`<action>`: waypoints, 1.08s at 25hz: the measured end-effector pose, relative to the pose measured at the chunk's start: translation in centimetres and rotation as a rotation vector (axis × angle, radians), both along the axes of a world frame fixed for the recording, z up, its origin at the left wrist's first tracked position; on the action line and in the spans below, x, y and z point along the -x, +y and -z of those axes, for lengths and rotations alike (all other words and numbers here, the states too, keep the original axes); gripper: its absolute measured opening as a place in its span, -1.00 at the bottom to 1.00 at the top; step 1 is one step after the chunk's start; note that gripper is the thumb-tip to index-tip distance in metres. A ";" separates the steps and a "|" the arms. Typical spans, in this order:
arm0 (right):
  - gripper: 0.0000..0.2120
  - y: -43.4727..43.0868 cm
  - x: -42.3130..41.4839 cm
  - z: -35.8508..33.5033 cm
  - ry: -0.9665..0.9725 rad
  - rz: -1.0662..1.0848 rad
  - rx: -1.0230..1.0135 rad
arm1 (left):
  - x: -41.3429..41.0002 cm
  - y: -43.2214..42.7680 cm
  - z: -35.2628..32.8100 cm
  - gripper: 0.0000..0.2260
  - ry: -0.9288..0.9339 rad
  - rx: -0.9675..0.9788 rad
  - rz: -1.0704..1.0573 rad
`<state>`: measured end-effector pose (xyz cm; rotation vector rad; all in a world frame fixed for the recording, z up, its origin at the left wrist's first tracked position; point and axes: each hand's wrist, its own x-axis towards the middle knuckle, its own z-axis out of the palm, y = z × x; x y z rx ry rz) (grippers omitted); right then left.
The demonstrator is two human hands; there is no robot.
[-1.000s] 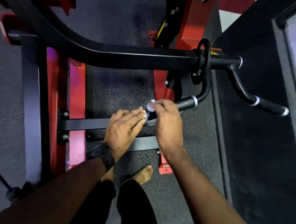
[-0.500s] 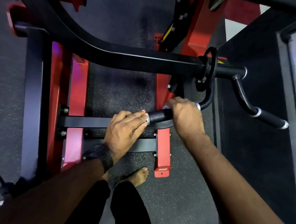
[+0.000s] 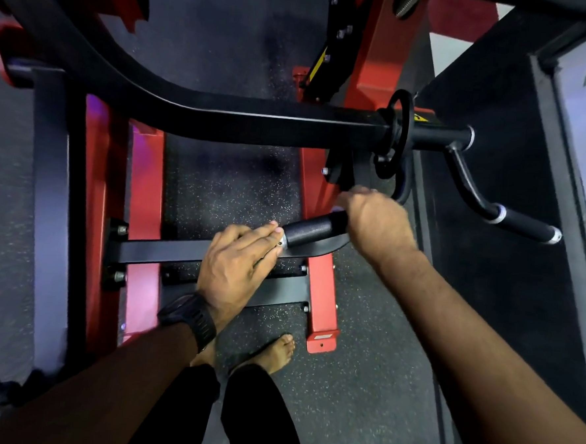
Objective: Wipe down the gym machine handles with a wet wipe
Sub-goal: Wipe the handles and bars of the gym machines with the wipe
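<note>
A black handle (image 3: 313, 231) with a silver end cap juts toward me from the machine's black arm (image 3: 222, 121). My right hand (image 3: 375, 221) is wrapped around its far end near the bend, and a sliver of pale wet wipe (image 3: 337, 209) shows under the fingers. My left hand (image 3: 239, 261) pinches the silver cap at the near end with its fingertips. A second black handle (image 3: 521, 225) sticks out to the right, untouched.
The red and black frame (image 3: 145, 195) stands on speckled rubber flooring (image 3: 231, 194). A red foot of the frame (image 3: 322, 330) ends beside my bare feet (image 3: 276, 353). A dark raised platform (image 3: 487, 268) lies to the right.
My right hand slid with the wipe from the near end of the handle to its far end by the bend. My left hand stayed on the end cap.
</note>
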<state>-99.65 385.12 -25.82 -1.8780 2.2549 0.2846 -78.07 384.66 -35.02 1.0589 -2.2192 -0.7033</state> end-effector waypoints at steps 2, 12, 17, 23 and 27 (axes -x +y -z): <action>-0.84 0.6 0.2 0.3 0.063 0.005 0.039 | 0.1 0.0 -0.3 -0.74 -0.011 0.004 -0.011; -0.74 6.3 -4.1 3.2 -0.447 0.810 0.767 | 0.1 0.3 -0.2 -0.75 -0.012 0.011 -0.020; -0.83 3.0 -5.2 5.0 -1.487 1.652 1.221 | 0.0 0.0 -0.2 -0.75 -0.014 0.030 0.003; -0.82 3.5 -7.2 4.3 -1.720 1.659 1.014 | -0.1 0.0 -0.1 -0.73 -0.023 0.037 -0.005; -0.80 3.9 -8.3 3.9 -1.784 1.594 0.812 | 0.0 0.2 -0.1 -0.72 -0.009 0.045 -0.005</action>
